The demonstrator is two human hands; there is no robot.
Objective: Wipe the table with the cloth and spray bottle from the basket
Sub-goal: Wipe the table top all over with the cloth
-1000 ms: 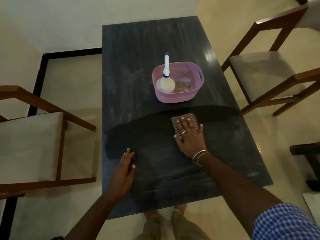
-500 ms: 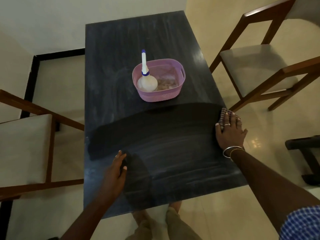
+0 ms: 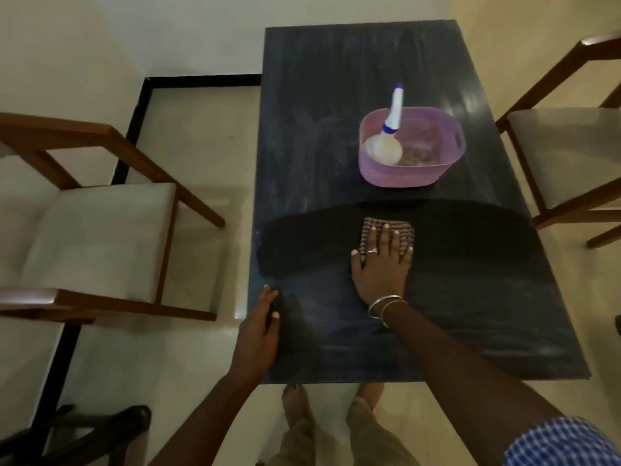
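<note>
A dark rectangular table (image 3: 322, 95) fills the middle of the head view. My right hand (image 3: 381, 264) lies flat, fingers spread, pressing a folded checked cloth (image 3: 400, 228) onto the table's middle, inside a darker wet band. My left hand (image 3: 260, 327) rests flat on the near left edge of the table and holds nothing. Behind the cloth stands a purple basket (image 3: 450, 153) with a white spray bottle (image 3: 384, 146) with a blue-tipped nozzle leaning in its left side.
A wooden chair with a pale seat (image 3: 97, 237) stands left of the table, and another chair (image 3: 568, 153) stands to the right. My feet (image 3: 332, 398) show below the near table edge. A wall closes off the far side.
My right hand slid the cloth out to the table's right edge, then back left to the middle. The left hand stayed at the near left edge. The camera view shifted.
</note>
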